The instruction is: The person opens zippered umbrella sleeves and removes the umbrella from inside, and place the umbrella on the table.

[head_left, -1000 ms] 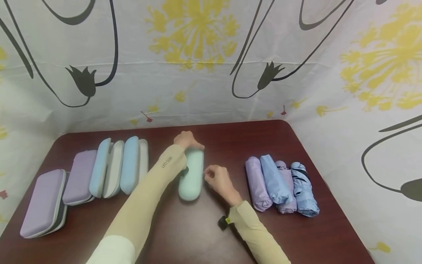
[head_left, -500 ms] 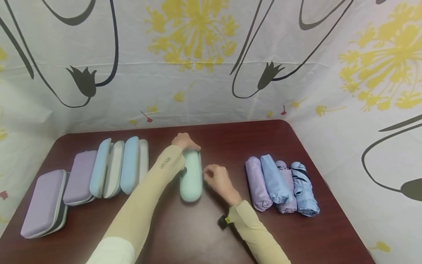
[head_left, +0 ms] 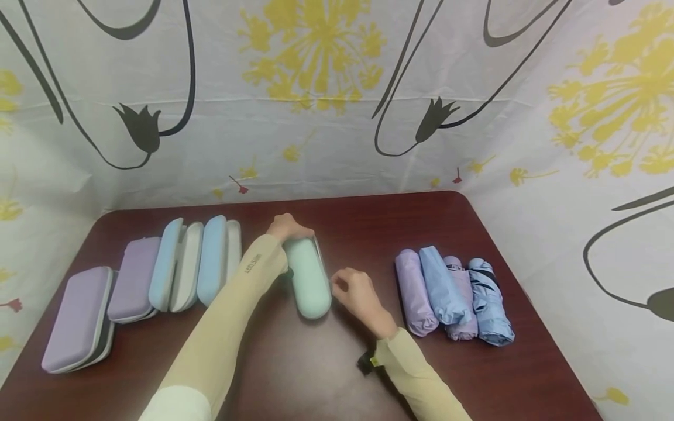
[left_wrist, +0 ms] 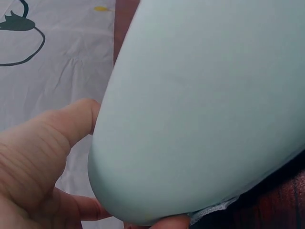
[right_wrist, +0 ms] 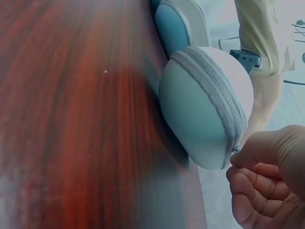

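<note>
A mint-green zippered hard case (head_left: 310,280) is at the middle of the table, its far end angled left. My left hand (head_left: 288,227) grips the far end; in the left wrist view the thumb and fingers (left_wrist: 83,119) lie around the rounded end of the case (left_wrist: 200,105). My right hand (head_left: 363,295) is at the case's right side. In the right wrist view its thumb and forefinger pinch the small zipper pull (right_wrist: 236,150) at the edge of the grey zipper (right_wrist: 214,81). The zipper edges lie together along the stretch seen there.
To the left stand two purple cases (head_left: 79,318) and two light blue cases (head_left: 213,257), the blue ones partly unfolded. Several folded umbrellas (head_left: 447,286), purple and blue, lie side by side at the right. A patterned cloth (head_left: 337,146) hangs behind the table.
The case has turned, its far end swinging left with my left hand. My right hand stays beside the case, slightly farther right in view. The head view has shifted a little.
</note>
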